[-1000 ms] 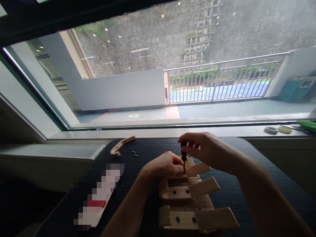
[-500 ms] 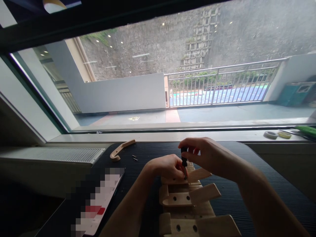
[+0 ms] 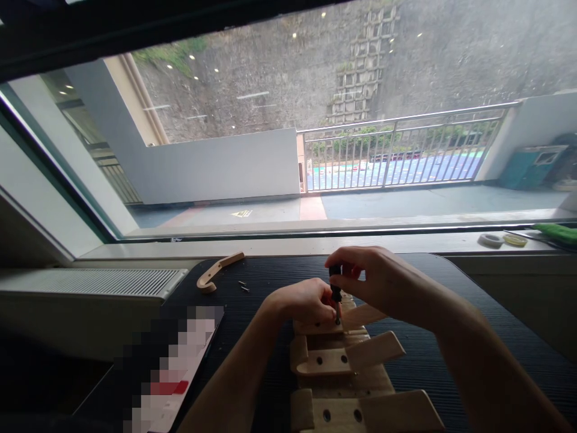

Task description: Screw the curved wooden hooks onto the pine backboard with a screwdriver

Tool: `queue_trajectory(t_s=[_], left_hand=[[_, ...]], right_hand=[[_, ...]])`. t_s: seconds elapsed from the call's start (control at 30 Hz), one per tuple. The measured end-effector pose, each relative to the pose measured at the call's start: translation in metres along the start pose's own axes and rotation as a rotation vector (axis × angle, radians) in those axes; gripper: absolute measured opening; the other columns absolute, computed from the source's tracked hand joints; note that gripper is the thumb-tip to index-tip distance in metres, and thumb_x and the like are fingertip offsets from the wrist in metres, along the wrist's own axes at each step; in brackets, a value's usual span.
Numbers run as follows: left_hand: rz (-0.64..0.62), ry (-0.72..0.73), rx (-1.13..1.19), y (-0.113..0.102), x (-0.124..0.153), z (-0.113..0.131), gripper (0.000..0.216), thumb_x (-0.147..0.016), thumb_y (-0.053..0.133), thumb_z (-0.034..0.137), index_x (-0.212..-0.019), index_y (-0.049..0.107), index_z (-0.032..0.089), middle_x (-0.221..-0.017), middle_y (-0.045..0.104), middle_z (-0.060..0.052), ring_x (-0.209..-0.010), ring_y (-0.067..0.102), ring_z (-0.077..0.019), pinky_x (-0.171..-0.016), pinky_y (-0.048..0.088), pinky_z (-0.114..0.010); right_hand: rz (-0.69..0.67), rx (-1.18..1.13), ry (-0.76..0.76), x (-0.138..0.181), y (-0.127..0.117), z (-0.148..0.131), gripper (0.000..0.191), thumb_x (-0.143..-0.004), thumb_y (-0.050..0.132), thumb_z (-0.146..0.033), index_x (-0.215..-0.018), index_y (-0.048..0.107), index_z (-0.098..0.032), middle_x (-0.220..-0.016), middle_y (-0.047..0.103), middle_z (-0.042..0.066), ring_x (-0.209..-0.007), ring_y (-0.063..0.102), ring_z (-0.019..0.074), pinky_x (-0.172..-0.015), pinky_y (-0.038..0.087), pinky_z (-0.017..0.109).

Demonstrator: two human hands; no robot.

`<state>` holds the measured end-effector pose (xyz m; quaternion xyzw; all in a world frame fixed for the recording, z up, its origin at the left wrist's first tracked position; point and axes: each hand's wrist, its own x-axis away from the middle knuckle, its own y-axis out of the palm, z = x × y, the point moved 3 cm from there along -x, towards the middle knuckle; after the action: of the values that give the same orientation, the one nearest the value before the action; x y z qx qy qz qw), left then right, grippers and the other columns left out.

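Blk worktop is spanning btm of frame; wooden hook rack is lying btm ctr. R hand, ctr, is gripping screwdriver w/ fingers, tip meeting far hook; L hand is resting alongside, can't tell finger grip. Screws are lying ctr-left.

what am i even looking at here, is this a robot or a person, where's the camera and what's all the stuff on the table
No robot: these are a person's bare hands, seen from a camera on their head looking forward and down. The right hand grips a black-handled screwdriver, its tip on the farthest of three wooden pieces lying across a wooden board. The left hand rests on that same farthest piece; its fingertips are partly hidden. Elsewhere on the dark table lie a loose wooden hook, two small screws and a flat, pixelated item. Beyond is a window.
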<state>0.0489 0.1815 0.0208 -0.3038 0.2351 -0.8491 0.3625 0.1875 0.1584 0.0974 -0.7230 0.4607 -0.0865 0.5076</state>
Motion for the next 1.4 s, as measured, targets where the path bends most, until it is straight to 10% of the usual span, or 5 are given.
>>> queue_trajectory(t_s=[1.4], left_hand=[[-0.087, 0.147, 0.004, -0.0014, 0.0048, 0.0043, 0.026, -0.071, 0.059, 0.023, -0.094, 0.069, 0.016, -0.072, 0.058, 0.001, -0.064, 0.051, -0.0099, -0.056, 0.038, -0.018]], right_hand=[[-0.011, -0.028, -0.01, 0.0041, -0.0044, 0.0032, 0.024, -0.082, 0.053, -0.025, -0.102, 0.066, -0.026, -0.085, 0.066, -0.003, -0.072, 0.058, 0.0105, -0.064, 0.041, 0.02]])
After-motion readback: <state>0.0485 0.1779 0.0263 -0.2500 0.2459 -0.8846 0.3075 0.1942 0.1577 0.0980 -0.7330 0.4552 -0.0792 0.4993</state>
